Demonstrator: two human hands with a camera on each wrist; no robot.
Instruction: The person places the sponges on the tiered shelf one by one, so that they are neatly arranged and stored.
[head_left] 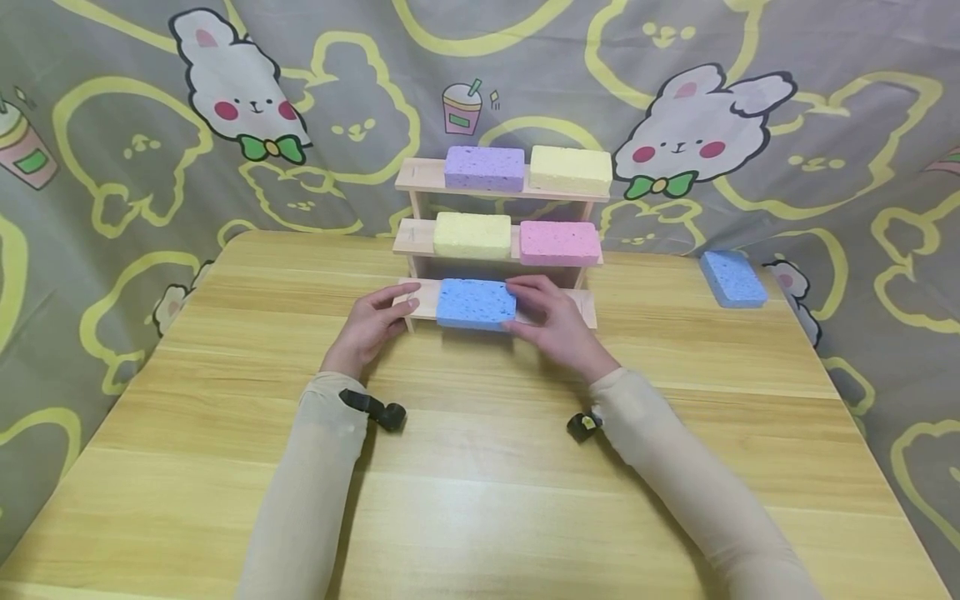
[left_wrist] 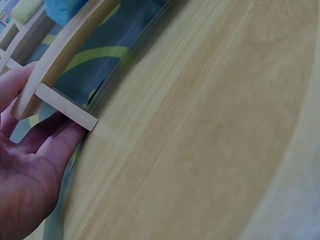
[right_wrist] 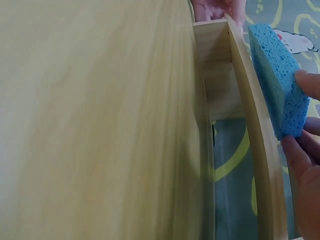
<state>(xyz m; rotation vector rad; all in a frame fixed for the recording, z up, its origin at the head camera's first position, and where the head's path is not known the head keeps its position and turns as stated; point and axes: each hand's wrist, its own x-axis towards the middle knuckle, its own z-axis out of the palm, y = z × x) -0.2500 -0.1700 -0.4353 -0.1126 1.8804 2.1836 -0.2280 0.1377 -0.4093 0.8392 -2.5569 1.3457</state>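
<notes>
A small three-tier wooden rack (head_left: 414, 237) stands at the back of the table. On its lowest tier lies a blue sponge (head_left: 476, 302), and my right hand (head_left: 558, 325) pinches its right end between thumb and fingers. The right wrist view shows the same sponge (right_wrist: 280, 80) at the tier's front board. My left hand (head_left: 363, 327) grips the left end of the lowest tier; in the left wrist view its fingers lie around the wooden end. The middle tier carries a yellow sponge (head_left: 472, 236) and a pink sponge (head_left: 559, 242).
On the top tier sit a purple sponge (head_left: 484, 168) and another yellow sponge (head_left: 571, 170). A second blue sponge (head_left: 733, 279) lies at the table's back right corner. Behind the wooden table (head_left: 465, 467) hangs a grey patterned curtain (head_left: 360, 108).
</notes>
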